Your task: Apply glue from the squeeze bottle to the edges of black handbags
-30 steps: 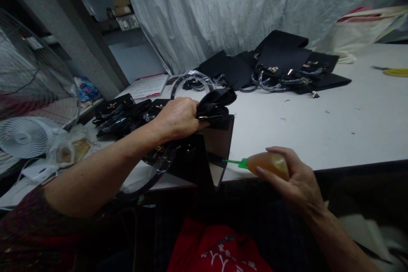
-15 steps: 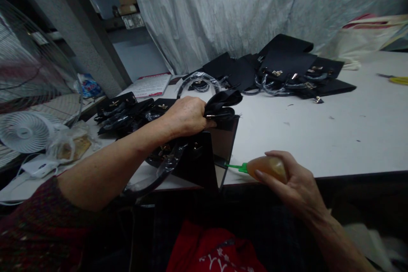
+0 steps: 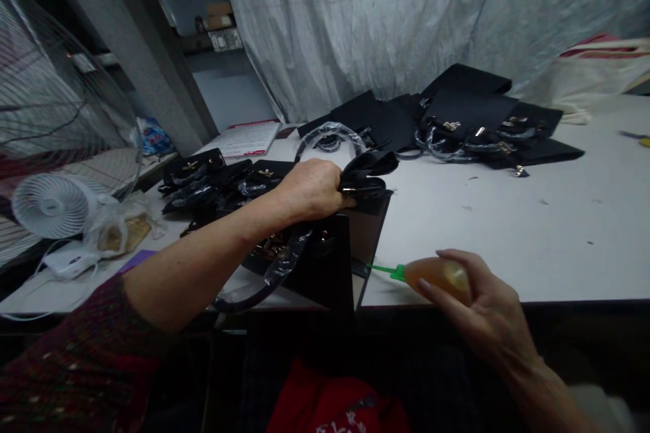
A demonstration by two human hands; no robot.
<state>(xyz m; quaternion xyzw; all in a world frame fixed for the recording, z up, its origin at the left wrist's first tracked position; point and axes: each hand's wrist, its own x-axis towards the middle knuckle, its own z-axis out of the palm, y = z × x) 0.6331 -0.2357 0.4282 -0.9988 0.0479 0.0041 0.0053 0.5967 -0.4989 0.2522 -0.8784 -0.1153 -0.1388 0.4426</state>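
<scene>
A black handbag (image 3: 325,270) with plastic-wrapped handles stands at the table's front edge, its side panel facing right. My left hand (image 3: 317,189) is closed on the upper part of this bag, where folded black material sticks out past the fingers; the fingertips are partly hidden. My right hand (image 3: 487,304) is wrapped round a squeeze bottle (image 3: 439,277) of amber liquid, held tilted on its side. Its thin green nozzle (image 3: 386,271) points left, the tip at the edge of the bag's side panel; I cannot tell whether it touches.
More black bags (image 3: 203,183) lie to the left, and a pile of black bag pieces (image 3: 467,115) lies at the back. A small white fan (image 3: 53,206) stands at the left beside a plastic bag (image 3: 124,226). A cloth bag (image 3: 604,74) sits at the back right of the white table (image 3: 508,223).
The whole view has shifted, so things appear a little further right and lower. Both hands keep their holds, and the nozzle stays at the bag's side edge.
</scene>
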